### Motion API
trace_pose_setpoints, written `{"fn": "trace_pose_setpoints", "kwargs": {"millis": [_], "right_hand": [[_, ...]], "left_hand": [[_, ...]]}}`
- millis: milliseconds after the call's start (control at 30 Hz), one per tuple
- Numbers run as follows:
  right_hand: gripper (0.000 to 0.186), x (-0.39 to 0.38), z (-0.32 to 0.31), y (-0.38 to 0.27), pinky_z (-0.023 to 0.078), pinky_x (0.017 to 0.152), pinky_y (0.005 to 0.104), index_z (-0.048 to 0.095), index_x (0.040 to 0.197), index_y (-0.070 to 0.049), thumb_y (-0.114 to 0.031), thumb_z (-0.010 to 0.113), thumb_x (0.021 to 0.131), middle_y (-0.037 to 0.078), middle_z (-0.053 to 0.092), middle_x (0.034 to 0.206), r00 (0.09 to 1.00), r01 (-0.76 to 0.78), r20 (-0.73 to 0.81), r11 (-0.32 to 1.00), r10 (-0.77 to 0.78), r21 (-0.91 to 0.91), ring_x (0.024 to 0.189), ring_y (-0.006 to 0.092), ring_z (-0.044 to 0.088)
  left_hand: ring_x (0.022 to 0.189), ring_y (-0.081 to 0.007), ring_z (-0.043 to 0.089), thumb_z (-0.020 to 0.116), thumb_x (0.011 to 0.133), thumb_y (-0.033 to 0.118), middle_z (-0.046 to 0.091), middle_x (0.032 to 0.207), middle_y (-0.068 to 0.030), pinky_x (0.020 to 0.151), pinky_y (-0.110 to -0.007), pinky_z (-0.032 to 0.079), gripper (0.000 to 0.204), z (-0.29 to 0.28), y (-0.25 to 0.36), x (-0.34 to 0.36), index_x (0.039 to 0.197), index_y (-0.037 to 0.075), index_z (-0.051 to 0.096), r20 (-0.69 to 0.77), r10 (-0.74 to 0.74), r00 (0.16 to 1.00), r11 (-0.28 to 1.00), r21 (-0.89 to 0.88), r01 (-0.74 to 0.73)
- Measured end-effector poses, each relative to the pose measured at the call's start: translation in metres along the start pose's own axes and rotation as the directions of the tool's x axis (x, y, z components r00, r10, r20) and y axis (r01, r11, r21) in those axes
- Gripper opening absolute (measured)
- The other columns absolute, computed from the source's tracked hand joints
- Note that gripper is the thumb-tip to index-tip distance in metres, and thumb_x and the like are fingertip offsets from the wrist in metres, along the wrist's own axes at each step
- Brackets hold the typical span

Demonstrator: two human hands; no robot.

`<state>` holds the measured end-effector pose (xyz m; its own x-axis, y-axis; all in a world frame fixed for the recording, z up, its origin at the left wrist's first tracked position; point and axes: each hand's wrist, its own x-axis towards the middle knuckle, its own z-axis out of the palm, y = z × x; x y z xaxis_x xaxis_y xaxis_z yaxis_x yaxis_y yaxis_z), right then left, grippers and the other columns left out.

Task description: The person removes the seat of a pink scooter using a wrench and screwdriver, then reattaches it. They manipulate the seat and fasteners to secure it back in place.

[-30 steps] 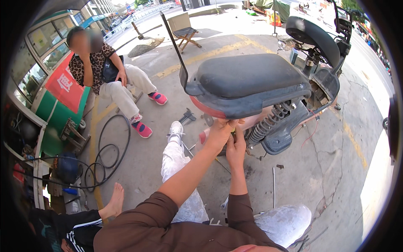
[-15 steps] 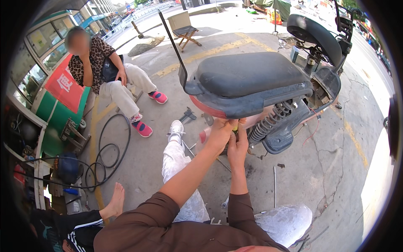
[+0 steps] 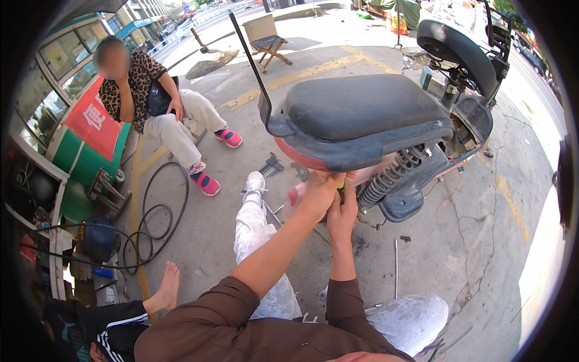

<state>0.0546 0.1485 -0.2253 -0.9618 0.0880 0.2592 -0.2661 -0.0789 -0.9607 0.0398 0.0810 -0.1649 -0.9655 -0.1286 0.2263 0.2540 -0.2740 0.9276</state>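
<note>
An electric scooter (image 3: 362,105) with a black seat stands in front of me, its coil shock absorber (image 3: 386,178) exposed. My left hand (image 3: 322,194) is closed at the underside of the reddish rear end (image 3: 298,151), its fingertips partly hidden. My right hand (image 3: 342,211) is closed just right of it, on a small yellow-green object (image 3: 340,184) between the hands, too covered to name. A long thin metal bar (image 3: 396,268) lies on the pavement (image 3: 452,259) by my right knee, and a dark metal tool (image 3: 271,166) lies beyond my left foot.
A person (image 3: 145,96) in leopard print sits at left. Another person's bare foot (image 3: 166,286) rests at lower left, near a coiled black hose (image 3: 154,223) and a green stall (image 3: 84,187). A folding chair (image 3: 268,45) stands behind the scooter; a road runs at far right.
Both hands stay at the same spot under the scooter's rear, with only very small movement. The view has shifted slightly; nothing else has visibly changed.
</note>
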Motion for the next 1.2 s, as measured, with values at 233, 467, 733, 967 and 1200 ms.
{"fn": "trace_pose_setpoints", "kwargs": {"millis": [233, 467, 733, 967, 1200], "right_hand": [[0.046, 0.002, 0.002, 0.002, 0.046, 0.079, 0.0302, 0.045, 0.136, 0.0, -0.002, 0.054, 0.091, 0.014, 0.06, 0.106, 0.999, 0.015, 0.044, 0.999, -0.016, 0.036, 0.088, 0.0219, 0.059], [0.053, 0.0, 0.002, -0.004, 0.046, 0.079, 0.0289, 0.038, 0.142, -0.001, 0.0, 0.053, 0.091, 0.015, 0.06, 0.107, 0.998, -0.01, 0.065, 0.997, 0.005, 0.07, 0.089, 0.0214, 0.059], [0.053, 0.0, 0.003, -0.003, 0.046, 0.081, 0.0291, 0.038, 0.142, -0.001, 0.0, 0.053, 0.091, 0.015, 0.06, 0.111, 0.998, 0.032, 0.047, 0.999, -0.034, 0.043, 0.092, 0.0221, 0.06], [0.052, -0.002, 0.003, -0.005, 0.047, 0.08, 0.0315, 0.04, 0.14, 0.001, 0.001, 0.054, 0.09, 0.015, 0.06, 0.108, 0.999, 0.035, 0.011, 0.999, -0.035, 0.03, 0.09, 0.0243, 0.06], [0.051, 0.001, -0.002, -0.004, 0.047, 0.08, 0.0331, 0.043, 0.138, 0.002, 0.0, 0.055, 0.089, 0.018, 0.06, 0.108, 0.998, 0.06, 0.004, 0.998, -0.06, -0.026, 0.091, 0.0288, 0.06]], "left_hand": [[0.086, -0.0129, 0.059, 0.058, 0.095, 0.017, 0.067, 0.094, -0.0036, 0.08, -0.029, 0.045, 0.017, 0.001, 0.004, 0.0, 0.099, 0.002, 0.064, -0.012, 0.018, 1.0, 1.0, 0.021, -0.017], [0.085, -0.0124, 0.058, 0.058, 0.095, 0.018, 0.066, 0.092, -0.0023, 0.08, -0.028, 0.044, 0.017, 0.003, 0.011, -0.002, 0.095, 0.002, 0.065, -0.025, 0.005, 1.0, 1.0, 0.023, -0.004], [0.085, -0.0125, 0.058, 0.058, 0.096, 0.018, 0.066, 0.092, -0.0033, 0.079, -0.028, 0.045, 0.017, 0.005, 0.012, -0.003, 0.097, 0.002, 0.064, -0.044, -0.012, 0.999, 0.999, 0.043, 0.014], [0.085, -0.0125, 0.058, 0.057, 0.096, 0.019, 0.066, 0.093, -0.0037, 0.079, -0.028, 0.045, 0.018, 0.003, 0.006, -0.002, 0.098, 0.002, 0.064, -0.028, 0.002, 1.0, 0.999, 0.049, -0.001], [0.085, -0.0123, 0.057, 0.057, 0.096, 0.019, 0.066, 0.093, -0.0033, 0.079, -0.028, 0.044, 0.018, 0.004, 0.003, -0.001, 0.099, 0.003, 0.064, -0.004, 0.014, 1.0, 0.999, 0.035, -0.014]]}}
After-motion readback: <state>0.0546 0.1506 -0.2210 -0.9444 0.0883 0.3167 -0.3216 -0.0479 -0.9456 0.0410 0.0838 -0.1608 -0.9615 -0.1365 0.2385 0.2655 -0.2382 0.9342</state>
